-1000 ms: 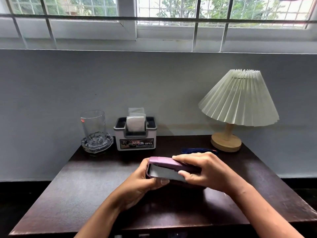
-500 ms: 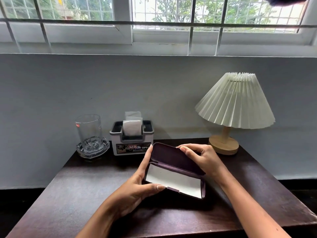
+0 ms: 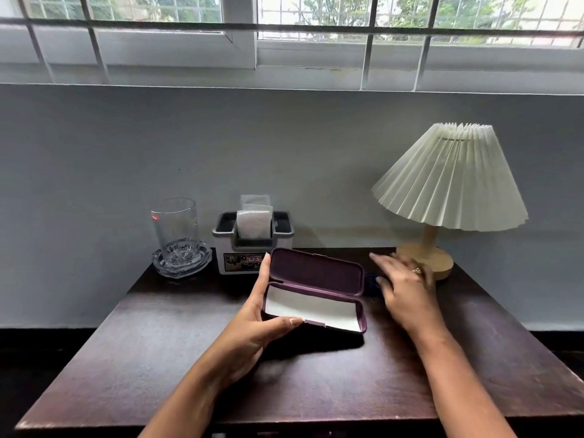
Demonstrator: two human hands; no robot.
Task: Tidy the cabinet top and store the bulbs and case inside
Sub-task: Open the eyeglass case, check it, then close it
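Observation:
A purple hard case [image 3: 316, 273] sits open on the dark wooden cabinet top [image 3: 158, 358], its lid tilted back and a white lining showing in the base. My left hand [image 3: 252, 330] grips the case's left end, thumb on the front rim. To the right of the case, my right hand [image 3: 407, 289] is blurred, fingers spread, over a dark blue object [image 3: 373, 281] that it mostly hides. No bulbs are in view.
Along the back wall stand a clear glass [image 3: 175, 229] on a glass ashtray [image 3: 181, 263], a grey tissue holder [image 3: 252, 245] and a pleated-shade lamp [image 3: 452, 181] with a wooden base [image 3: 439, 260]. A window runs above the wall.
The case went from shut to open. My right hand let go of the lid and moved right toward the blue object near the lamp base. My left hand kept its hold.

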